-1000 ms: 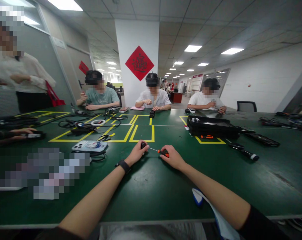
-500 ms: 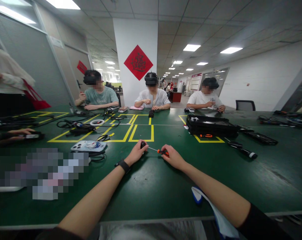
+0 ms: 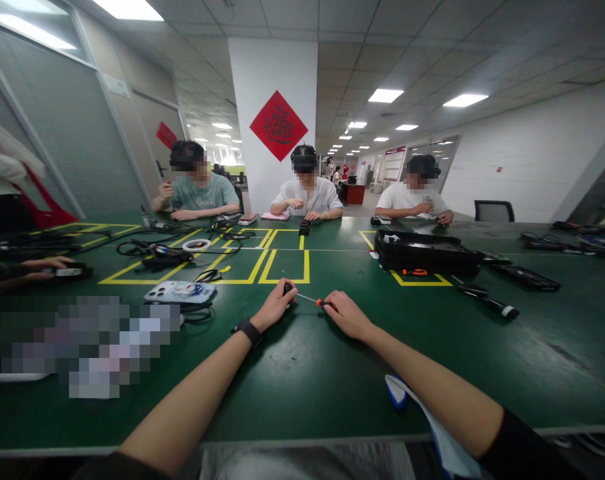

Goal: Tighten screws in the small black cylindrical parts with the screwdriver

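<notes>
My left hand (image 3: 275, 305) is closed around a small black part (image 3: 287, 289), mostly hidden by the fingers, above the green table (image 3: 292, 387). To its right, my right hand (image 3: 348, 315) grips the orange and black handle of a screwdriver (image 3: 319, 303). The thin metal shaft points left, its tip reaching the black part in my left hand. Whether the tip sits in a screw is too small to tell.
A phone (image 3: 181, 292) and cables lie left. Back right are a black tray (image 3: 425, 250), an orange tool (image 3: 415, 272) and black devices (image 3: 497, 305). Three people sit opposite; another person's hand (image 3: 47, 262) is at far left. A blue-and-white item (image 3: 397, 392) lies near my right forearm.
My right fingers have closed a little further over the screwdriver handle, covering more of it. The person standing at far left has shifted left.
</notes>
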`<state>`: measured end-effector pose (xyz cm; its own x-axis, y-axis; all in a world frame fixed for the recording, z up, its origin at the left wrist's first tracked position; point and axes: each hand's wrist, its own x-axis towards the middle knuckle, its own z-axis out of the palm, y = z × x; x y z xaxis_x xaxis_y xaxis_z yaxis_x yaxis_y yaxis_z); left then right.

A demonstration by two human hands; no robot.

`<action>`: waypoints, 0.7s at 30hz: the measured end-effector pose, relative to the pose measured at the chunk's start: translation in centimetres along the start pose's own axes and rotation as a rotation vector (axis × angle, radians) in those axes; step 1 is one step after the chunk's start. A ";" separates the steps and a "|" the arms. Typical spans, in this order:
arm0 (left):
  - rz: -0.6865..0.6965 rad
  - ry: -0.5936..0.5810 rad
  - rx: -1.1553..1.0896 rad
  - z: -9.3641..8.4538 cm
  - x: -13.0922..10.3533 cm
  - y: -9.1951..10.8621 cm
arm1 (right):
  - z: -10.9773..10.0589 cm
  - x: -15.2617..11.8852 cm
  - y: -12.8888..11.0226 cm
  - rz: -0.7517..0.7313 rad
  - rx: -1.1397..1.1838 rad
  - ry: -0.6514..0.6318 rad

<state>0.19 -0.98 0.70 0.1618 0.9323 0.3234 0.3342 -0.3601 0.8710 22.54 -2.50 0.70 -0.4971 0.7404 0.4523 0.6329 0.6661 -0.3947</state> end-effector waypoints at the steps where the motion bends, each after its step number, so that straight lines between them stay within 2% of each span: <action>1: 0.004 -0.002 0.005 0.0 0.0 0.0 | 0.0 0.0 0.0 -0.002 0.002 -0.002; 17: -0.021 0.011 0.034 0.1 0.0 0.0 | -0.4 0.0 -0.3 0.039 -0.040 0.023; 21: -0.023 0.012 0.031 0.0 0.1 -0.3 | -0.5 -0.1 -0.3 0.007 -0.010 0.023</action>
<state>0.14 -0.79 0.44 0.1425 0.9407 0.3078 0.3663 -0.3390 0.8666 22.70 -2.81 1.19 -0.4790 0.7431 0.4673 0.6424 0.6595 -0.3903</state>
